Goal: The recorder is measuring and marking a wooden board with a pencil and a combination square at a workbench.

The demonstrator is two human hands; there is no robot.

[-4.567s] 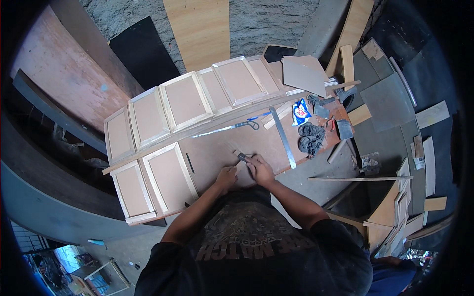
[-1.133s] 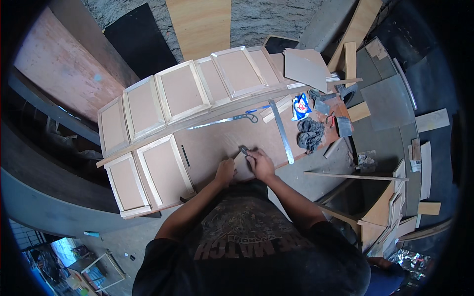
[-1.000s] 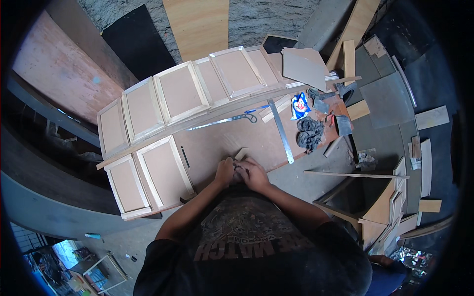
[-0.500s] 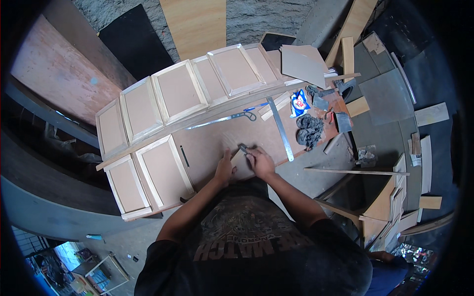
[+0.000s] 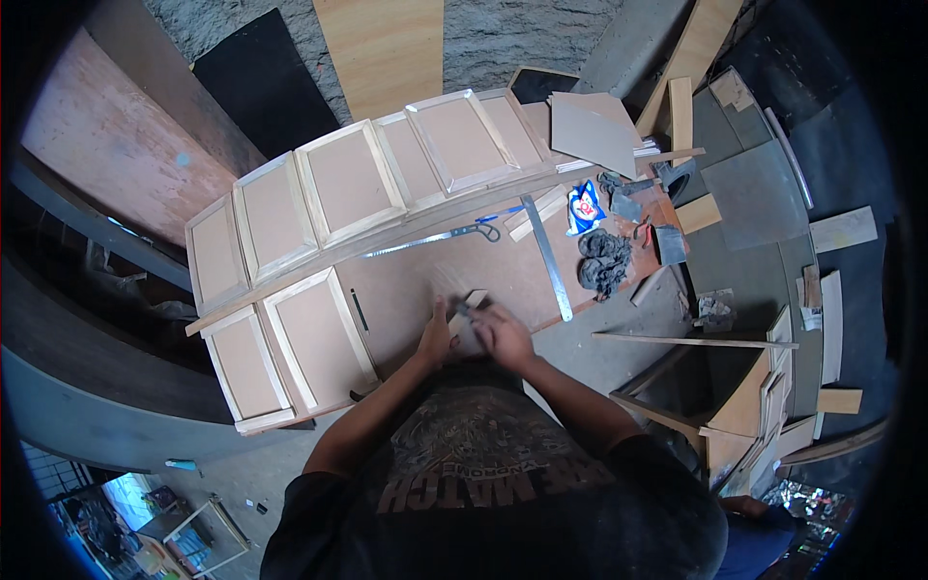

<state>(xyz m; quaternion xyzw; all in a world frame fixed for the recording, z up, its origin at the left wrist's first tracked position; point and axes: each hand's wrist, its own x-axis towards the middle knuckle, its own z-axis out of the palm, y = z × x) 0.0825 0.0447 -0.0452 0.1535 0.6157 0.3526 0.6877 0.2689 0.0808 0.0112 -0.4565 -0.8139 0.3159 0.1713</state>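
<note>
Close to my body, at the near edge of the brown workbench point(image 5: 411, 300), I hold a small pale wooden piece point(image 5: 477, 298). My left hand point(image 5: 438, 335) is closed along its left side with the thumb up; the fingers underneath are mostly hidden. My right hand point(image 5: 506, 339) is closed on a small dark tool point(image 5: 463, 308) that lies against the wood. Motion blurs the tool and fingertips, so its exact kind is unclear. A handsaw point(image 5: 435, 237) lies beyond my hands, a steel ruler point(image 5: 548, 259) to their right, a dark pencil point(image 5: 360, 310) to their left.
Framed panels point(image 5: 353, 182) line the bench's far side, with another framed panel point(image 5: 319, 329) at left. A blue-and-white packet point(image 5: 585, 207) and crumpled dark cloth point(image 5: 604, 263) lie at right. A long stick point(image 5: 691, 340) juts near the wood scraps. Another person's blue clothing point(image 5: 759, 546) shows lower right.
My right hand has drawn the small dark tool slightly left and nearer to me along the wood, uncovering the wood's far end. My left hand stays nearly in place.
</note>
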